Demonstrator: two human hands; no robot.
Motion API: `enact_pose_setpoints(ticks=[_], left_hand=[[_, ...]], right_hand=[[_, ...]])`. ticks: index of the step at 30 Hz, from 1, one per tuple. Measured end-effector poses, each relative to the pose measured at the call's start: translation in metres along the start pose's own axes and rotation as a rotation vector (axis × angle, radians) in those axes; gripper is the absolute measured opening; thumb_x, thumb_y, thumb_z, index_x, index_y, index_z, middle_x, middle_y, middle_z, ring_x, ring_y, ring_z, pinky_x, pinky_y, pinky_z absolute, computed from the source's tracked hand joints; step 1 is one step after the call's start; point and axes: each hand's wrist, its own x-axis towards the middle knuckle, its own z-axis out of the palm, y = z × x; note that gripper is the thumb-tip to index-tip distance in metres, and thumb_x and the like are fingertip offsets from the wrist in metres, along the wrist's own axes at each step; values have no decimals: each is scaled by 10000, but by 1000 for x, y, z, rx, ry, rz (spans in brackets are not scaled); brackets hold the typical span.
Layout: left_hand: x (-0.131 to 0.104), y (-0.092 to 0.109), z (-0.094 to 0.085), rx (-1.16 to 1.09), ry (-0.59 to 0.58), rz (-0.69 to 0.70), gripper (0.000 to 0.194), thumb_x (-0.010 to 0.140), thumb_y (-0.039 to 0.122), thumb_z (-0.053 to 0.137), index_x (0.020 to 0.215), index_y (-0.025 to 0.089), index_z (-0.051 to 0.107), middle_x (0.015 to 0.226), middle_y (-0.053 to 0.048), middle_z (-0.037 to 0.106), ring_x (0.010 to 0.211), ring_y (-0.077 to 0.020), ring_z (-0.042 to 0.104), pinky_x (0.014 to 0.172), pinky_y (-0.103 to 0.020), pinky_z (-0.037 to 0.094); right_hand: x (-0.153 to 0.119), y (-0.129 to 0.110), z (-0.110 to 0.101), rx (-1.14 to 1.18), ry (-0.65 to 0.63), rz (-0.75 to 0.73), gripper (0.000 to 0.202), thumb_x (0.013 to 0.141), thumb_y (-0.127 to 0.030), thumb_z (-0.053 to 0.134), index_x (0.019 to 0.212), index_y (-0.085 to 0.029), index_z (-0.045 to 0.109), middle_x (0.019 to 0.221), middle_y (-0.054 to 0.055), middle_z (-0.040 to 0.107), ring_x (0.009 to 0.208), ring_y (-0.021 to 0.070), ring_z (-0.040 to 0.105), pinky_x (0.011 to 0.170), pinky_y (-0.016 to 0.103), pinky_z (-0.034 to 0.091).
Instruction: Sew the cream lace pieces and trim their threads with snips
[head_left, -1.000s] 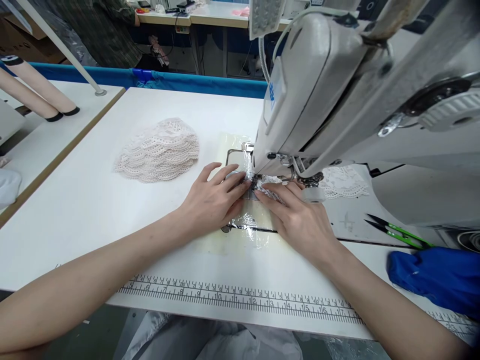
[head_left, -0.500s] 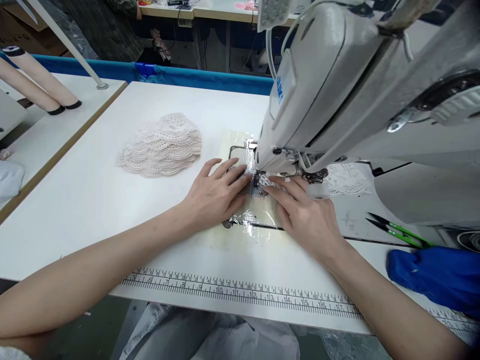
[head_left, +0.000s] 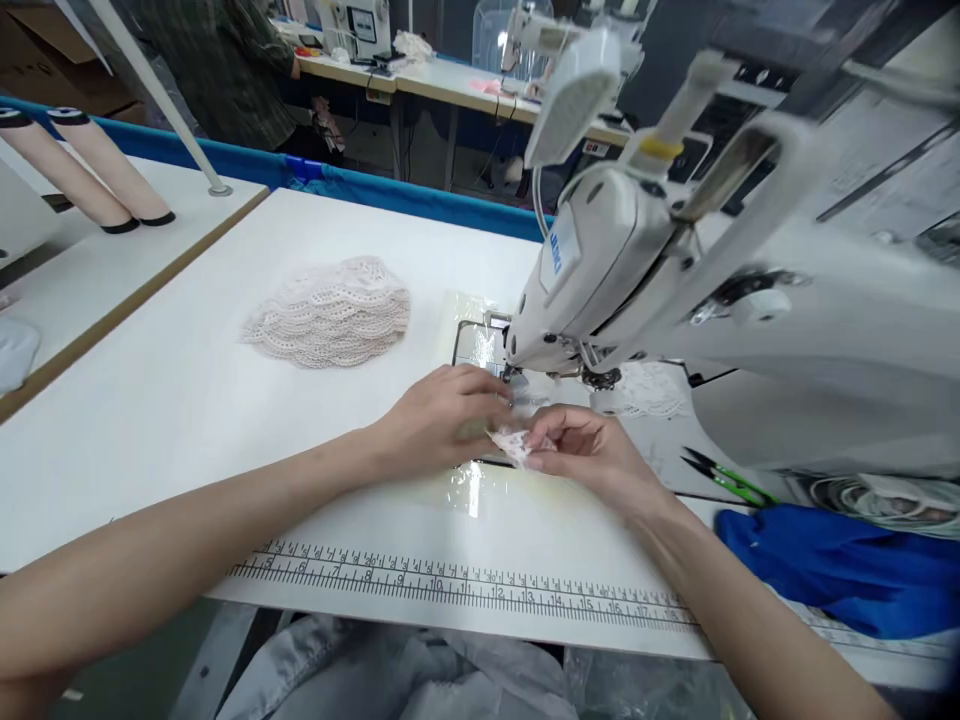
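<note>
A small white lace piece [head_left: 514, 446] is pinched between the thumb and fingers of my right hand [head_left: 589, 450], just in front of the needle area. My left hand [head_left: 450, 415] is beside it, fingertips blurred at the lace's left edge; whether they grip it is unclear. Behind both hands stands the head of a white sewing machine [head_left: 581, 265], its presser foot partly hidden. A pile of pale scalloped lace pieces [head_left: 330, 312] lies on the white table to the left. More white lace [head_left: 651, 388] lies under the machine arm at the right.
Green-handled thread snips [head_left: 731, 476] and a blue cloth [head_left: 847, 565] lie at the right. A printed ruler [head_left: 465, 588] runs along the front edge. Pinkish rolls [head_left: 112, 170] rest on the left table. A person [head_left: 217, 75] stands beyond the blue edging [head_left: 405, 200].
Both hands have come away from the needle toward me, and the right one now lifts the lace piece in a pinch. The view has tilted up, showing more of the machine and background.
</note>
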Motion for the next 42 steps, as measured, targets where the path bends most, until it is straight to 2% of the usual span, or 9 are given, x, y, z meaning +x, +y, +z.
enact_pose_setpoints(ticks=[6, 13, 21, 23, 26, 30, 35, 38, 42], left_hand=[[0, 10, -30, -818, -165, -380, 166, 913, 379, 556, 897, 214, 552, 805, 16, 582, 698, -118, 556, 608, -259, 434], [3, 26, -70, -612, -354, -295, 187, 845, 334, 661, 994, 227, 629, 967, -13, 631, 829, -139, 567, 699, -262, 416], [-39, 18, -121, -244, -402, -508, 614, 779, 330, 691, 1357, 328, 485, 1196, -44, 616, 979, -202, 585, 731, -269, 420], [-57, 13, -134, -169, -412, -583, 520, 791, 368, 666, 1294, 286, 562, 1089, -46, 644, 899, -198, 581, 683, -272, 404], [-76, 3, -152, -164, -402, -638, 233, 803, 425, 634, 876, 216, 707, 777, -10, 619, 687, -151, 511, 584, -270, 347], [-73, -12, -179, -176, -202, -754, 216, 706, 398, 711, 686, 188, 665, 603, 10, 557, 567, -122, 466, 516, -259, 341], [-31, -27, -220, -97, 540, -501, 159, 660, 284, 749, 747, 168, 684, 734, -43, 688, 682, -168, 616, 648, -311, 475], [-20, -44, -224, -28, 573, -419, 148, 674, 272, 724, 765, 158, 702, 787, -51, 711, 772, -187, 645, 710, -311, 485], [-39, -74, -191, -174, 464, -571, 212, 658, 348, 745, 758, 165, 707, 859, -64, 739, 859, -215, 666, 824, -348, 500]], right_hand=[[3, -14, 7, 443, -170, 224, 524, 588, -195, 879, 1052, -253, 644, 844, -32, 671, 734, 109, 623, 693, 239, 494], [3, -42, 30, 379, -193, 302, 356, 735, -439, 790, 982, -207, 681, 888, 3, 636, 792, 119, 593, 776, 275, 482], [22, -57, 71, 168, -56, 193, 281, 781, -490, 731, 789, -209, 730, 793, 16, 658, 775, 154, 606, 811, 335, 488], [27, -58, 78, 97, -62, 183, 287, 779, -488, 731, 767, -201, 740, 774, 23, 656, 748, 157, 597, 758, 328, 482], [40, -61, 86, 0, -41, 189, 293, 741, -482, 760, 748, -190, 752, 707, 18, 641, 603, 119, 532, 595, 289, 434], [73, -79, 99, -29, 51, 143, 317, 714, -484, 774, 801, -180, 760, 454, -47, 498, 405, 73, 376, 444, 257, 353], [138, -109, 108, 5, 364, -312, 208, 710, -375, 766, 820, -201, 733, 866, 30, 730, 840, 187, 671, 841, 361, 538], [169, -104, 106, -62, 422, -374, 182, 717, -342, 737, 843, -211, 723, 998, 37, 728, 983, 208, 656, 949, 390, 499], [178, -70, 103, -75, 367, -310, 159, 687, -325, 733, 780, -195, 730, 1023, 71, 718, 1029, 233, 648, 973, 401, 482]])
